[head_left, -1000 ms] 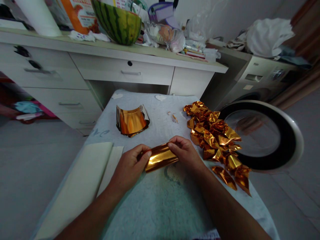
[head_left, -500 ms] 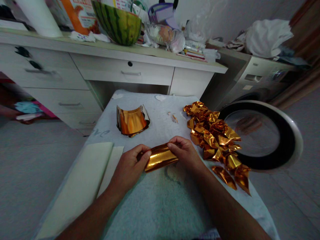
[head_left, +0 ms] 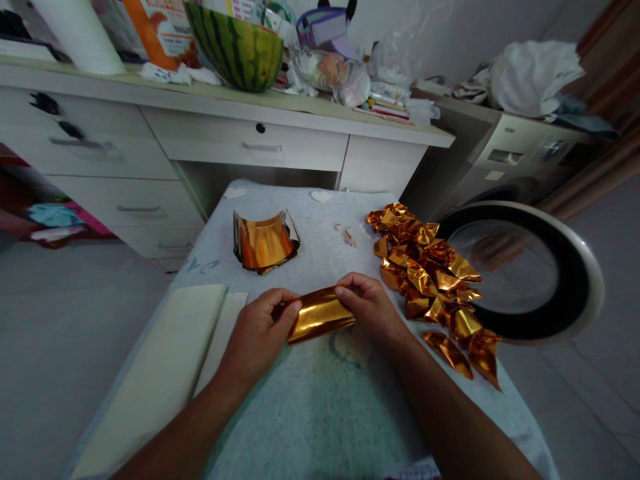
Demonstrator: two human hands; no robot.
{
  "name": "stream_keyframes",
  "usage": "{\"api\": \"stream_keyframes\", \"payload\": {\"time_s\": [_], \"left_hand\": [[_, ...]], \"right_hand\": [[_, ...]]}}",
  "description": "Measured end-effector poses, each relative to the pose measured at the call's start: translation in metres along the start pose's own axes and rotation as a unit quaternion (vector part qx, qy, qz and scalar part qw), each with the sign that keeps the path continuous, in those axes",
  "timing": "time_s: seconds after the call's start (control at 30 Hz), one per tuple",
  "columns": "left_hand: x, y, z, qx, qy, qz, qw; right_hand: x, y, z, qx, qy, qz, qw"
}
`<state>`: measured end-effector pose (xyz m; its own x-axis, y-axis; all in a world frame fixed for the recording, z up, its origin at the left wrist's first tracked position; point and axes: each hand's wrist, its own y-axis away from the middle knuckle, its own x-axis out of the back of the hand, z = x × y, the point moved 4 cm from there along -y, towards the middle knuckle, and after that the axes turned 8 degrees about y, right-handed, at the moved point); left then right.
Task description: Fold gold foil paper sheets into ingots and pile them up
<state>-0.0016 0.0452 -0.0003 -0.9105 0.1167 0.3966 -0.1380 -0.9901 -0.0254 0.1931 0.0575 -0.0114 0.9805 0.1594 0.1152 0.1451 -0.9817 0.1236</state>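
Observation:
A shiny gold foil sheet (head_left: 323, 316), folded or rolled into a strip, is stretched between my two hands above the cloth-covered table (head_left: 320, 400). My left hand (head_left: 263, 327) pinches its left end between thumb and fingers. At the upper right end, my right hand (head_left: 370, 303) grips it the same way. Beyond my left hand lies a curved stack of gold foil sheets (head_left: 266, 241). To the right of my right hand is a heap of folded gold foil pieces (head_left: 425, 267), with a couple of them nearer the table's right edge.
White paper sheets (head_left: 155, 373) lie along the table's left side. Small scraps (head_left: 347, 235) sit near the middle. Behind stands a white desk (head_left: 215, 133) bearing a cut watermelon (head_left: 240, 50). An open washing machine door (head_left: 520, 267) reaches up to the table's right side.
Both hands keep their grip on the gold foil strip. Its left end and my left hand have shifted very slightly left; everything else looks the same.

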Motion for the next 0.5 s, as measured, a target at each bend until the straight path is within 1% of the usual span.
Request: {"api": "stream_keyframes", "payload": {"time_s": [0.17,0.37,0.43,0.5], "left_hand": [[-0.0005,0.0009,-0.0003,0.01,0.004,-0.004,1.0],[0.0005,0.0012,-0.0017,0.011,-0.019,-0.008,1.0],[0.0012,0.0006,-0.0023,0.013,-0.028,-0.007,0.999],[0.001,0.0,-0.0029,0.014,-0.042,-0.014,0.999]], "right_hand": [[0.0006,0.0001,-0.0004,0.002,0.007,-0.001,1.0],[-0.0003,0.0006,-0.0019,-0.001,0.01,-0.004,1.0],[-0.0007,0.0004,-0.0021,0.009,0.038,-0.001,0.999],[-0.0011,-0.0001,-0.0017,0.026,0.104,0.01,0.994]]}}
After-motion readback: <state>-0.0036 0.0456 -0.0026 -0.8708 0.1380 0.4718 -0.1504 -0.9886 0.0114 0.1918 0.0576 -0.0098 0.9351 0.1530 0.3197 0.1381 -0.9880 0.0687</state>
